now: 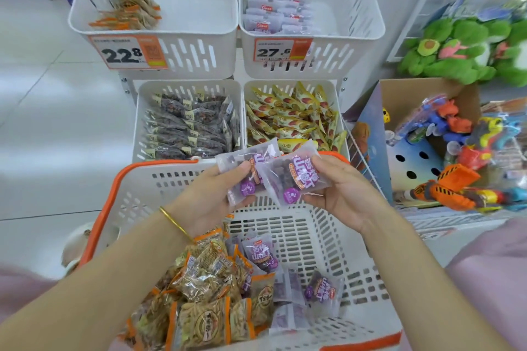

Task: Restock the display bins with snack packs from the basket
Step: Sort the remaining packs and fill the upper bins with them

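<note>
Our left hand [211, 196] pinches one purple pack [248, 188] by its lower side, and our right hand [339, 194] pinches a second purple pack [293, 177] the same way. The two overlap above the far rim of the white basket [313, 225]. At 6 o'clock more packs [205, 268] lie inside it. At 12 o'clock stand the display bins [199, 51], on a pale glossy floor [51, 128]. At 3 o'clock is a cardboard box [413, 97] of toys [453, 122]. The basket's near edge is cut off.
</note>
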